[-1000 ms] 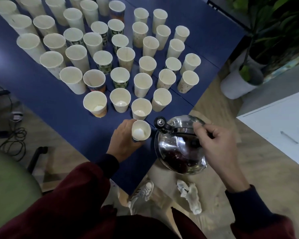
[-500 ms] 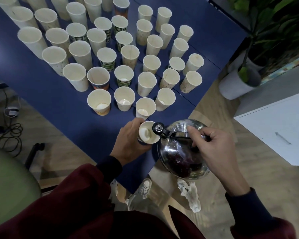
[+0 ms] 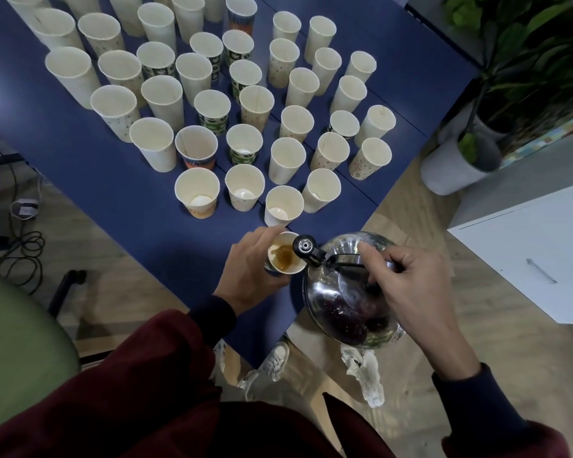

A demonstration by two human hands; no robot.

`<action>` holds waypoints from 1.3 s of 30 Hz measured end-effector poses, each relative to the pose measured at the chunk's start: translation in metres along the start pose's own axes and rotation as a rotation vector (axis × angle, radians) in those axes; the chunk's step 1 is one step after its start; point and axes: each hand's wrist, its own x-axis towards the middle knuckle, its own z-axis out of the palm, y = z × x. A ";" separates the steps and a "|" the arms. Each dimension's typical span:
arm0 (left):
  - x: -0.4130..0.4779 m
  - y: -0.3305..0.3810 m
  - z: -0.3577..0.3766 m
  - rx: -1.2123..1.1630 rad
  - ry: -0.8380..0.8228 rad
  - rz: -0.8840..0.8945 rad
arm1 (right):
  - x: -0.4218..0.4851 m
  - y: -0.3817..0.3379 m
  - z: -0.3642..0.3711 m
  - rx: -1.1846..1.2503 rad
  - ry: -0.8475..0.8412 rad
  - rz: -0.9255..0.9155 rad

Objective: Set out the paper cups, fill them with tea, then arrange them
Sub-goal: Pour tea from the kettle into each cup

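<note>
Seen from the head camera, the person's left hand (image 3: 250, 272) was curled round a white paper cup (image 3: 283, 259) at the near corner of the dark blue table (image 3: 113, 180), with the fingers wrapped about the cup's side. Brown tea lay inside it. The right hand (image 3: 414, 282) gripped the dark handle (image 3: 344, 259) of a shiny steel kettle (image 3: 341, 309), which was tilted so that its black spout (image 3: 305, 246) touched the cup's rim. Behind them, many upright paper cups (image 3: 212, 107) stood in rows on the table.

A single head-worn wide-angle view looks steeply down, close over the blue table's (image 3: 113, 180) near corner.
</note>
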 end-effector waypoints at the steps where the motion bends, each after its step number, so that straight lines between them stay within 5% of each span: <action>1: -0.001 0.000 0.000 0.002 0.001 0.000 | -0.001 -0.001 0.000 0.003 -0.002 -0.002; 27: 0.006 -0.021 0.000 0.037 -0.044 -0.103 | 0.003 -0.020 0.000 0.217 0.104 0.152; 34: 0.025 -0.002 -0.029 0.146 0.201 0.028 | 0.015 -0.028 -0.001 0.207 0.169 0.166; 39: 0.064 -0.004 -0.044 0.298 0.193 0.130 | 0.026 -0.033 0.001 0.217 0.192 0.166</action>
